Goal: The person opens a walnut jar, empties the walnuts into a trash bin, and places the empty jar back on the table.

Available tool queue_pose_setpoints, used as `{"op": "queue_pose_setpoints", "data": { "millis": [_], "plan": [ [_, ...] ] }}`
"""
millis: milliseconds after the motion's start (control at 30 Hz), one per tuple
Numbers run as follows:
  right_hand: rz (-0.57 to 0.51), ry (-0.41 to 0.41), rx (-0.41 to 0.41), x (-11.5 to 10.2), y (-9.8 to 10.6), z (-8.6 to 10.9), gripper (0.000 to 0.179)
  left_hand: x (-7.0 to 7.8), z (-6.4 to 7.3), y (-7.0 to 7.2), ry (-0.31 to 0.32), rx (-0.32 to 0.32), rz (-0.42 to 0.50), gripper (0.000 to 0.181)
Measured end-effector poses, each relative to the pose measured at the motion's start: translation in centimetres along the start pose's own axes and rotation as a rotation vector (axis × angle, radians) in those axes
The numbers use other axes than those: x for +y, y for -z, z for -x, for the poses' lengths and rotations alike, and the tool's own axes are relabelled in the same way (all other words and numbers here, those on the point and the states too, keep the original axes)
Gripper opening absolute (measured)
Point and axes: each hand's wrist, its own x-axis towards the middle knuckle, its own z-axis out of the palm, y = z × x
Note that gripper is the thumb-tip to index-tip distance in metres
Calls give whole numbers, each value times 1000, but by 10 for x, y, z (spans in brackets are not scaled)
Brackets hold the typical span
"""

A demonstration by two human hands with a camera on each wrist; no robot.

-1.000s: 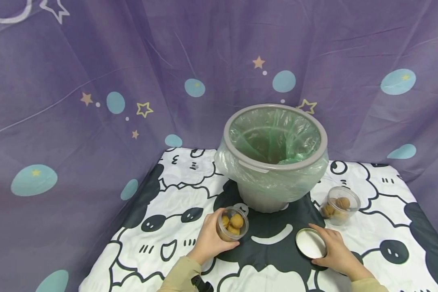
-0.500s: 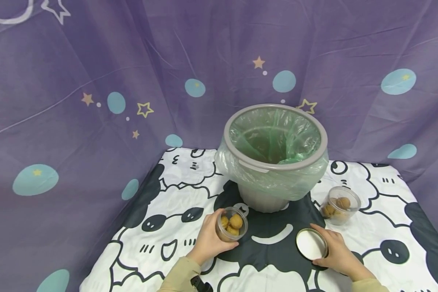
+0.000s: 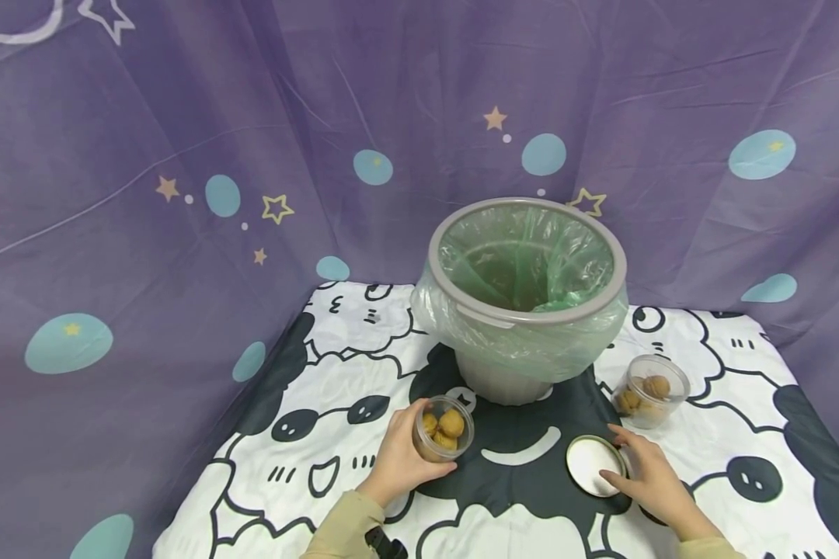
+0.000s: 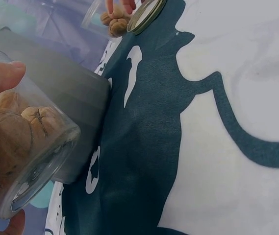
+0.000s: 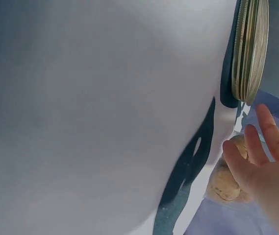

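My left hand (image 3: 400,458) grips a clear jar (image 4: 63,134) round its side. Several walnuts (image 4: 7,137) lie inside it, and the jar's mouth faces up without a cover. To the right, a round gold-edged lid (image 3: 590,466) rests on the dark part of the cloth, white inner face upward. Seen edge-on in the right wrist view, the lid's gold side (image 5: 249,54) shows in layers, like a stack. My right hand (image 3: 646,477) is spread beside it, holding nothing, with the thumb over the lid's right rim in the head view.
Behind the hands stands a grey bin (image 3: 503,380) lined with a green plastic bag (image 3: 524,341). A second clear jar (image 3: 674,404) with walnuts (image 3: 656,387) stands beyond my right hand. A sheep-patterned cloth (image 3: 517,536) covers the table, and a purple curtain (image 3: 419,78) hangs behind.
My right hand has let go of the lid, its fingers spreading and drawing back to the right. The lid now lies flat on the cloth. The left hand keeps its jar in place.
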Motion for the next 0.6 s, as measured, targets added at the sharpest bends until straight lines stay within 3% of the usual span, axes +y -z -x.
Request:
{"op": "queue_pose_setpoints", "data": {
  "millis": [267, 600],
  "plan": [
    [-31, -119, -15, -4, 3, 2, 50, 1, 0, 0, 3, -6, 0, 94],
    [-67, -71, 78, -9, 5, 1, 35, 1, 0, 1, 4, 1, 2, 93]
  ]
}}
